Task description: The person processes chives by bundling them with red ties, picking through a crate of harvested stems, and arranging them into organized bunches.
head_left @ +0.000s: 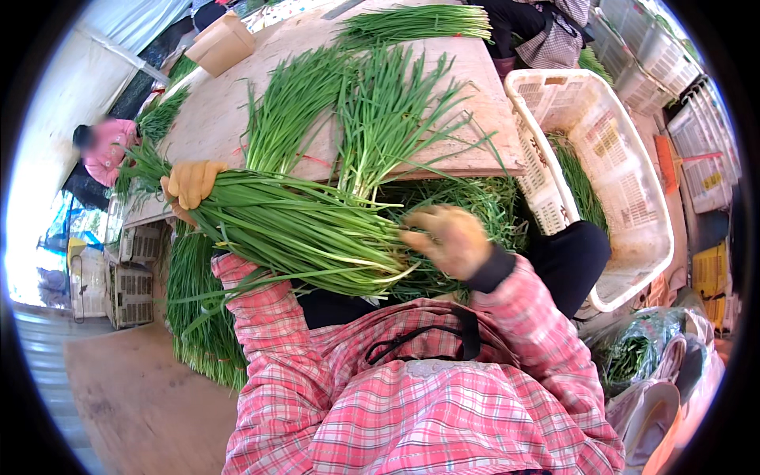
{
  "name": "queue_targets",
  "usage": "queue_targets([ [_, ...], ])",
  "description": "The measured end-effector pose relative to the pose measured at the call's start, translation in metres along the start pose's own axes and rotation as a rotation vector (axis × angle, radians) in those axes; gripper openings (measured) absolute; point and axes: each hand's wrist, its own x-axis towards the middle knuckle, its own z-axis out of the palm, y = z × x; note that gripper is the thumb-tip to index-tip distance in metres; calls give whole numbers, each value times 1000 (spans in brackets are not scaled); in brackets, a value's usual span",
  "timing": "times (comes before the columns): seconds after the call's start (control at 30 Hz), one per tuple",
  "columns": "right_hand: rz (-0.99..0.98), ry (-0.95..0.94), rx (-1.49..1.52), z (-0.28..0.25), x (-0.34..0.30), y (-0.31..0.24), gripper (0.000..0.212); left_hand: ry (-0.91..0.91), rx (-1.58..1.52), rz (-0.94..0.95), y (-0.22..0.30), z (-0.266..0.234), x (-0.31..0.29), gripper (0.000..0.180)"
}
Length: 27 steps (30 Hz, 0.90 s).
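A large bunch of long green garlic chives (309, 226) lies across my lap, its pale stem ends toward the right. My left hand (194, 186), in a tan work glove, is wrapped round the leafy part at the left. By the stem ends is my right hand (450, 237), also gloved and smeared by motion. Its fingers are bent toward the stems, but whether they pinch any is unclear. Two more bunches, a left one (293, 103) and a right one (388, 119), rest on the wooden board (479, 103) just beyond.
Loose greens (467, 206) are heaped under the board's near edge. A white plastic crate (625, 150) with chives inside stands at right, beside my knee. More chives (198, 309) hang at lower left. Across the board are a cardboard box (222, 43) and a person in pink (111, 150).
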Motion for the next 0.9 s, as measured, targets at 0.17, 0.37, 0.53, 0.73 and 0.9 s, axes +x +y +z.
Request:
queue_targets([
  [0.17, 166, 90, 302, 37, 8, -1, 20, -11, -44, -82, -31, 12, 19, 33],
  [0.37, 224, 68, -106, 33, -56, 51, 15, -307, -73, -51, -2, -29, 15, 37],
  [0.53, 263, 62, 41, -3, -30, 13, 22, -365, -95, -70, -2, -33, 15, 37],
  [0.73, 80, 76, -204, 28, -10, 6, 6, -312, -60, -99, -7, -16, 23, 38],
  [0.9, 425, -162, -315, 24, -69, 76, 19, -443, -81, -82, 20, -20, 29, 41],
])
